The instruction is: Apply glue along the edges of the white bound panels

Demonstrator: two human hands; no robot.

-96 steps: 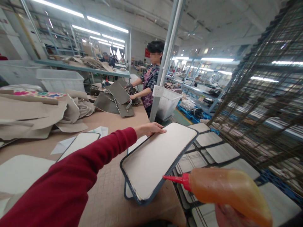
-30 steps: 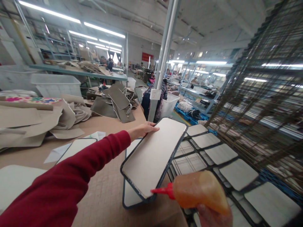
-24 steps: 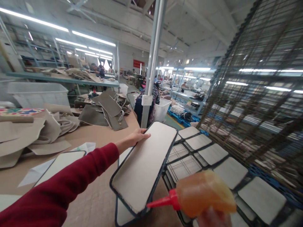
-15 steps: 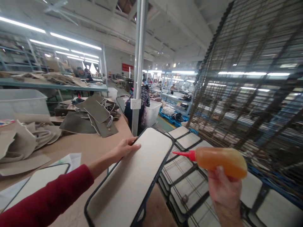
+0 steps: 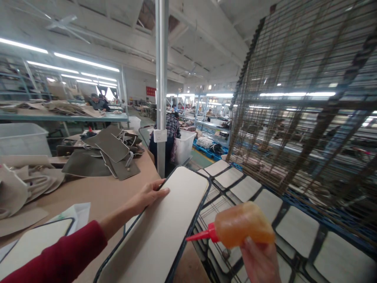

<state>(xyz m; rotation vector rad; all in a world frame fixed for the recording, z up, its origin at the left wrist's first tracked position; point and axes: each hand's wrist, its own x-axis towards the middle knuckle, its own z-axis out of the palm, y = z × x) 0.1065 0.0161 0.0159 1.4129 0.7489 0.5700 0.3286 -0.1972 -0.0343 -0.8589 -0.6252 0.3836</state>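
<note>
My left hand (image 5: 151, 194) grips the upper left edge of a long off-white panel (image 5: 165, 220) with rounded corners and a dark rim. The thumb lies on its pale face, and the panel is tilted above the table edge. In my right hand (image 5: 260, 257) is a squeeze bottle (image 5: 244, 226) of amber liquid, lying nearly level. Its red pointed nozzle (image 5: 203, 234) points left, with the tip at the panel's right rim; I cannot tell whether they touch. Another pale panel with a dark edge (image 5: 38, 247) lies on the table at left, partly behind my red sleeve.
Grey-brown cut pieces (image 5: 103, 153) and beige pieces (image 5: 26, 181) are heaped on the brown table (image 5: 118, 188). At right, more pale panels (image 5: 297, 228) lie on a wire rack below a raised wire grid (image 5: 294, 98). A post (image 5: 161, 86) stands ahead; a person (image 5: 171, 129) bends behind it.
My right hand has brought the bottle left and down, so the nozzle tip now meets the panel's right rim in view. My left hand keeps its hold; the camera view has shifted slightly.
</note>
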